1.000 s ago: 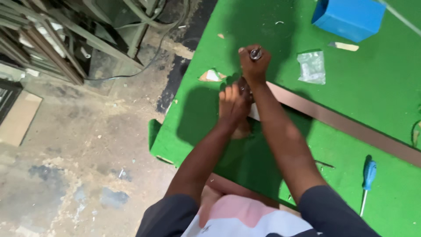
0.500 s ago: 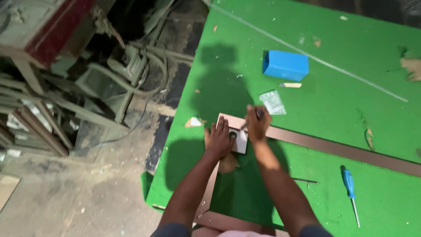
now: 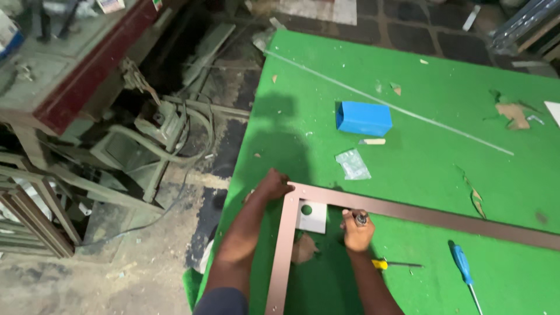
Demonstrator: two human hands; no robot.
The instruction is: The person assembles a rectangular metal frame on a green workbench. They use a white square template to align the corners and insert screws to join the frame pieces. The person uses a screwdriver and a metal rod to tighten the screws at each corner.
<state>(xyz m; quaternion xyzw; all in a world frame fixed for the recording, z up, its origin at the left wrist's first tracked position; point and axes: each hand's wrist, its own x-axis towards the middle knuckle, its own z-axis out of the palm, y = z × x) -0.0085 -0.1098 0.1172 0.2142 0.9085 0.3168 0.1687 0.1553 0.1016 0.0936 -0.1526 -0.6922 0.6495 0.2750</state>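
A brown metal frame (image 3: 420, 213) lies on the green table (image 3: 420, 134), its corner near the table's left edge. My left hand (image 3: 273, 184) presses on the outside of that corner. My right hand (image 3: 357, 228) is closed around a small dark tool with a round tip, just inside the frame's long bar. A white plate with a round hole (image 3: 311, 216) sits in the inner angle of the corner, between my hands. A yellow-handled screwdriver (image 3: 394, 264) lies just right of my right wrist.
A blue box (image 3: 363, 118) and a small clear bag (image 3: 353, 164) lie beyond the frame. A blue-handled screwdriver (image 3: 465, 269) rests at the lower right. Old machinery, cables and metal racks (image 3: 157, 134) crowd the dusty floor left of the table.
The view has risen and pulled back. My hands, close together at the corner before, are now apart: the left on the corner's outside, the right inside the frame.
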